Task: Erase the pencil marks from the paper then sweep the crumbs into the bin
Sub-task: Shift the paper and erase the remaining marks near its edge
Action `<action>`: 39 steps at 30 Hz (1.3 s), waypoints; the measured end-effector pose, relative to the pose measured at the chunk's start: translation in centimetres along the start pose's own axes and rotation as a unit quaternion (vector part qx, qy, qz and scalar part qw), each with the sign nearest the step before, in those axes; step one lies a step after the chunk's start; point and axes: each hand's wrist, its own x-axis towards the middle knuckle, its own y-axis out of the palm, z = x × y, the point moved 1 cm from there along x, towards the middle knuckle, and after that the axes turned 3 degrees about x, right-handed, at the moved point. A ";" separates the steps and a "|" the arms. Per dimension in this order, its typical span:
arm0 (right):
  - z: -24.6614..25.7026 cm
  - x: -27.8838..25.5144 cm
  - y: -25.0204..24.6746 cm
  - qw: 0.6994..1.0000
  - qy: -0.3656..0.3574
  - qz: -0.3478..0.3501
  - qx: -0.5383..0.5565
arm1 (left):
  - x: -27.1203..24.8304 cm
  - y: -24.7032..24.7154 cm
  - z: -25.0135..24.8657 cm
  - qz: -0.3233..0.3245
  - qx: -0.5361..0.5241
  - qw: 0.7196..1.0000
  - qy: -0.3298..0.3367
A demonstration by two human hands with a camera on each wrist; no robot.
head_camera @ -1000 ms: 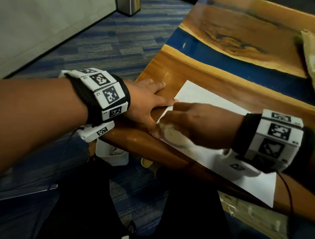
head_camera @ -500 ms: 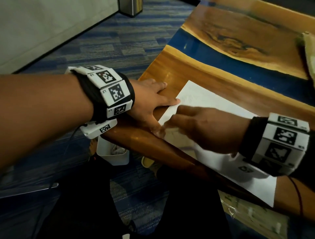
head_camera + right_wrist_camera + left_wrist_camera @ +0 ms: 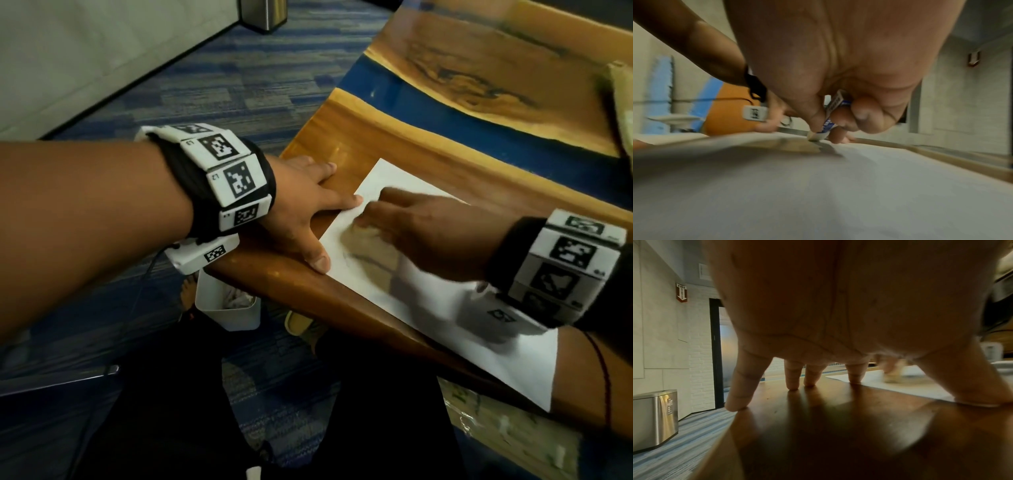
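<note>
A white sheet of paper (image 3: 428,301) lies on the wooden table (image 3: 342,137) near its front edge, with faint pencil marks (image 3: 352,257) at its left end. My left hand (image 3: 301,209) lies flat with spread fingers, index fingertip and thumb pressing the paper's left edge. My right hand (image 3: 411,233) pinches a white eraser (image 3: 819,129) in a blue and white sleeve, its tip on the paper (image 3: 838,186). From the left wrist, the spread fingers (image 3: 793,378) touch the table and the eraser (image 3: 892,378) shows blurred on the paper (image 3: 910,386).
A small white bin (image 3: 227,308) with crumpled paper inside stands on the carpet below the table's left corner. A steel trash can (image 3: 263,13) stands by the far wall, also seen in the left wrist view (image 3: 653,418). A blue resin strip (image 3: 445,113) crosses the table.
My right hand with the eraser has slid away from the front edge toward the far part of the paper's left end. My left hand has kept pressing the paper.
</note>
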 end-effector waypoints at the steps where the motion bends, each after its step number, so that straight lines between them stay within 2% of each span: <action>1: 1.0 -0.2 0.6 0.999 -0.043 0.020 0.001 | 0.1 0.0 0.0 0.001 0.002 1.000 0.001; 2: 2.0 -0.6 1.0 0.996 -0.081 0.039 0.007 | 0.1 -0.1 0.0 0.002 0.004 1.000 0.002; 3: 2.1 -0.7 1.1 0.995 -0.090 0.049 0.009 | 0.2 -0.1 0.0 0.003 0.005 1.000 0.002; 4: 1.5 -0.6 0.7 0.997 -0.067 0.040 0.005 | 0.2 -0.2 0.0 0.005 0.006 1.000 0.001; 6: -0.6 0.0 -0.4 0.999 0.031 0.024 -0.002 | 0.1 -0.3 -0.1 0.007 0.008 1.000 -0.003; 7: -1.5 0.1 -0.6 0.998 0.058 0.021 -0.014 | 0.1 -0.4 -0.1 0.008 0.010 1.000 -0.005; 14: -1.2 0.4 -0.5 0.995 0.097 0.017 0.001 | -0.2 -0.6 -0.5 0.013 -0.009 1.000 -0.014; 16: -0.4 0.5 -0.3 0.998 0.067 0.005 0.014 | -0.2 -0.3 -0.5 0.005 -0.008 1.000 -0.013; 20: 2.6 -0.5 0.7 0.994 -0.087 0.036 0.059 | 0.0 -0.1 -0.5 -0.005 -0.003 1.000 -0.007; 21: 2.2 -0.3 0.7 0.993 -0.090 0.032 0.062 | 0.1 -0.2 -0.5 -0.006 -0.004 1.000 -0.006; 24: -0.2 0.6 0.0 0.999 0.011 -0.002 0.040 | 0.2 -0.2 -0.5 -0.006 -0.005 1.000 -0.004; 25: -0.5 0.6 -0.1 0.999 0.020 -0.008 0.029 | 0.2 -0.2 -0.5 -0.006 -0.003 1.000 -0.004; 29: 1.4 0.2 0.7 0.991 -0.118 0.037 0.050 | 0.2 -0.3 -0.6 0.002 0.003 1.000 -0.003; 30: 1.1 0.4 0.6 0.992 -0.115 0.037 0.045 | 0.1 -0.3 -0.6 0.004 0.002 1.000 -0.005; 33: -0.6 1.3 -0.3 1.000 -0.019 -0.006 -0.005 | 0.1 -0.5 -0.6 0.001 0.006 1.000 -0.005; 35: -0.4 0.8 -0.2 0.998 -0.057 -0.001 -0.011 | 0.1 -0.4 -0.7 0.000 0.010 1.000 -0.004; 37: 0.9 -0.2 0.2 0.987 -0.149 0.052 0.011 | 0.1 -0.4 -0.8 0.005 0.009 1.000 -0.006; 39: 1.0 -0.3 0.2 0.981 -0.172 0.076 0.034 | 0.2 -0.5 -0.8 0.010 0.010 1.000 -0.007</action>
